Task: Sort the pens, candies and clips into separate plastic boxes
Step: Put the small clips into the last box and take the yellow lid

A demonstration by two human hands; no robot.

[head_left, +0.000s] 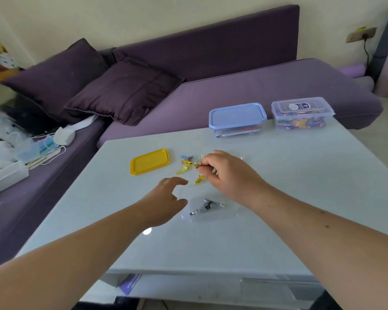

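Well along, by the look of it. Two plastic boxes closed at the far edge of the bench (278, 175): blue-lidded box (237, 118) with what look like pens inside, clear-lidded box (301, 113) packed with colourful candies. Only clips left loose: a small scatter of yellow and blue clips (186, 165) mid-bench, just beside a yellow lid (149, 161) lying flat and off its box. Near the front, a clear open box (222, 214), hard to make out, already holding a few silver clips (205, 208).

Right hand (229, 175) over the scatter, grip curled and pinching several clips, some silver ones showing under the palm. Left hand (166, 198) just left of the clear box, grip relaxed and spread, holding nothing, thumb near the box's edge.

Left to do, judging from this: gather remaining clips, drop them in the clear box, press the yellow lid on.
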